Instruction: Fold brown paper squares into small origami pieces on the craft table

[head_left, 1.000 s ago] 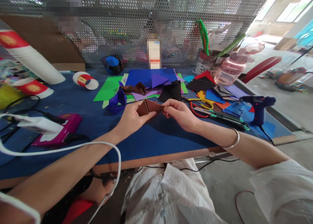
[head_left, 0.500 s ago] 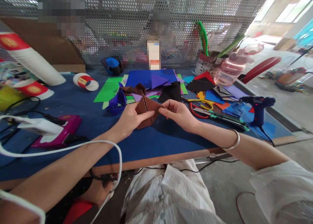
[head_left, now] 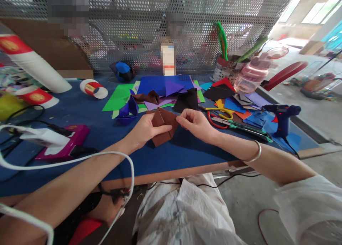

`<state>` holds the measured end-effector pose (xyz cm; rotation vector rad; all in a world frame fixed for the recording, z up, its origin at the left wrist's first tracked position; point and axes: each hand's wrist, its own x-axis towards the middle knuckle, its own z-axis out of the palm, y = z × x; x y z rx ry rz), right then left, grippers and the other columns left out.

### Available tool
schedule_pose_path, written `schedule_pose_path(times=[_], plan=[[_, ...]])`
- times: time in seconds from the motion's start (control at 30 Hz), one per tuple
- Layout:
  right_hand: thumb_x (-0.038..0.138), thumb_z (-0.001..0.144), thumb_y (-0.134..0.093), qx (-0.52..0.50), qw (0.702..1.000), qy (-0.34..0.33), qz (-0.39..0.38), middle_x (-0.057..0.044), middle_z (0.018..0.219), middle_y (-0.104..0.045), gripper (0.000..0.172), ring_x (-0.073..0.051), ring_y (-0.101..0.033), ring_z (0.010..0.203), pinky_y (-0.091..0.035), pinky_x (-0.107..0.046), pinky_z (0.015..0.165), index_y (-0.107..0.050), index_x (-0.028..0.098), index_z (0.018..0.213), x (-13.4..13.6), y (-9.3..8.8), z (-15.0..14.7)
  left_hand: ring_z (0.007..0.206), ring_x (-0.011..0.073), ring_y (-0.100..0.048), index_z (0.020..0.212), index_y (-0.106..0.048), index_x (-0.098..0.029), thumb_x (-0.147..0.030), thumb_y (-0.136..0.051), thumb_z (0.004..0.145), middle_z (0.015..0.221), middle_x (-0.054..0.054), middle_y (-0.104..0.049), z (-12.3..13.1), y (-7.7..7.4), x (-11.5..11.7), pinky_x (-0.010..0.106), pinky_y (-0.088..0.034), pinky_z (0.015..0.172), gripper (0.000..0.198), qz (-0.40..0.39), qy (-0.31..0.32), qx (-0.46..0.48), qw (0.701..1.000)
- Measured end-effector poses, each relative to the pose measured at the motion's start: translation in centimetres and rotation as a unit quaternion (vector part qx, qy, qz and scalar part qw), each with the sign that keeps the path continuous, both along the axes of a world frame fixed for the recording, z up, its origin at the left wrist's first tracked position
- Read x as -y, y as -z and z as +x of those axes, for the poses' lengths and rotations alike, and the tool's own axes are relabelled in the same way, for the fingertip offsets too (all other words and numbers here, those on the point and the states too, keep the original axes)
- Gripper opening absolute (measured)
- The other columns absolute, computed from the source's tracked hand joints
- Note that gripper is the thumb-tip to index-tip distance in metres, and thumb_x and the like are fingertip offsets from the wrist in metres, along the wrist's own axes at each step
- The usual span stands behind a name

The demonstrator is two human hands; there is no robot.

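A folded brown paper piece (head_left: 163, 128) is held above the blue table top (head_left: 88, 131), both hands on it. My left hand (head_left: 145, 130) grips its left side, thumb laid across the front. My right hand (head_left: 196, 124) pinches its right corner between thumb and fingers. The paper shows a crease down its middle and is tilted toward me. A silver bangle (head_left: 255, 153) circles my right wrist.
Coloured paper sheets (head_left: 165, 86) lie spread behind the hands, with a folded purple paper shape (head_left: 128, 109) to the left. Scissors (head_left: 221, 118) and a blue glue gun (head_left: 282, 117) sit to the right. A pink device (head_left: 72, 138), white cables and paper cups (head_left: 93, 88) are at the left. A perforated metal screen stands behind.
The brown paper has been turned and opened downward, so more of its face shows. Both hands have stayed in nearly the same place.
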<state>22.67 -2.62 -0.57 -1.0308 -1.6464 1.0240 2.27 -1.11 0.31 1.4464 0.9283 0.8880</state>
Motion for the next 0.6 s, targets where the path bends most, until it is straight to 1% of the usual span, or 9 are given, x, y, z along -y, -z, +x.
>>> schedule_pose_path(times=[0.1, 0.17, 0.2, 0.3, 0.4, 0.5, 0.6], plan=[[0.050, 0.088, -0.064, 0.020, 0.999, 0.018, 0.017, 0.007, 0.060, -0.043, 0.037, -0.009, -0.036, 0.056, -0.030, -0.026, 0.055, -0.048, 0.022, 0.069, -0.04, -0.10, 0.13, 0.080, 0.0212, -0.071, 0.101, -0.075, -0.015, -0.052, -0.086, 0.069, 0.093, 0.007, -0.079, -0.18, -0.18, -0.03, 0.030, -0.055, 0.073, 0.051, -0.003, 0.020, -0.005, 1.000], [0.051, 0.089, -0.063, 0.023, 0.999, 0.017, 0.022, 0.007, 0.061, -0.044, 0.037, -0.009, -0.036, 0.057, -0.031, -0.026, 0.056, -0.048, 0.022, 0.071, -0.10, -0.10, 0.21, 0.075, 0.0203, -0.069, 0.098, -0.076, -0.015, -0.061, -0.080, 0.074, 0.089, 0.007, -0.078, -0.22, -0.24, -0.18, 0.029, -0.053, 0.069, 0.052, -0.009, 0.014, 0.005, 1.000], [0.053, 0.090, -0.062, 0.021, 0.999, 0.014, 0.023, 0.007, 0.062, -0.044, 0.038, -0.009, -0.038, 0.057, -0.031, -0.027, 0.056, -0.048, 0.022, 0.072, -0.14, -0.07, 0.24, 0.075, 0.0199, -0.069, 0.096, -0.077, -0.015, -0.061, -0.079, 0.074, 0.088, 0.007, -0.078, -0.22, -0.23, -0.29, 0.029, -0.053, 0.068, 0.052, -0.007, 0.007, 0.007, 1.000], [0.058, 0.092, -0.059, 0.009, 0.999, 0.012, 0.028, 0.006, 0.065, -0.046, 0.041, -0.010, -0.041, 0.059, -0.033, -0.027, 0.057, -0.049, 0.022, 0.076, -0.25, 0.09, 0.26, 0.079, 0.0199, -0.070, 0.097, -0.078, -0.016, -0.053, -0.087, 0.068, 0.089, 0.006, -0.079, -0.21, -0.07, -0.55, 0.029, -0.054, 0.074, 0.048, 0.012, -0.004, 0.003, 1.000], [0.058, 0.093, -0.058, 0.008, 0.999, 0.016, 0.045, 0.006, 0.068, -0.045, 0.041, -0.010, -0.040, 0.062, -0.033, -0.027, 0.058, -0.050, 0.021, 0.078, -0.19, 0.22, 0.21, 0.082, 0.0205, -0.071, 0.099, -0.078, -0.017, -0.046, -0.088, 0.067, 0.092, 0.006, -0.080, -0.24, 0.03, -0.56, 0.030, -0.055, 0.077, 0.045, 0.011, 0.027, 0.006, 1.000], [0.053, 0.095, -0.058, 0.026, 0.997, 0.015, 0.073, 0.006, 0.067, -0.043, 0.038, -0.010, -0.037, 0.062, -0.031, -0.026, 0.057, -0.047, 0.022, 0.075, 0.09, 0.18, 0.20, 0.079, 0.0187, -0.071, 0.095, -0.078, -0.017, -0.040, -0.087, 0.069, 0.091, 0.005, -0.080, -0.37, -0.07, -0.47, 0.029, -0.055, 0.075, 0.036, 0.012, 0.061, 0.002, 0.998], [0.046, 0.097, -0.057, 0.050, 0.994, 0.007, 0.099, 0.007, 0.065, -0.040, 0.036, -0.009, -0.036, 0.060, -0.029, -0.025, 0.055, -0.045, 0.022, 0.073, 0.43, 0.01, 0.27, 0.073, 0.0167, -0.069, 0.087, -0.077, -0.017, -0.036, -0.085, 0.069, 0.084, 0.003, -0.079, -0.60, -0.24, -0.54, 0.026, -0.053, 0.069, 0.028, 0.015, 0.075, -0.009, 0.997]])
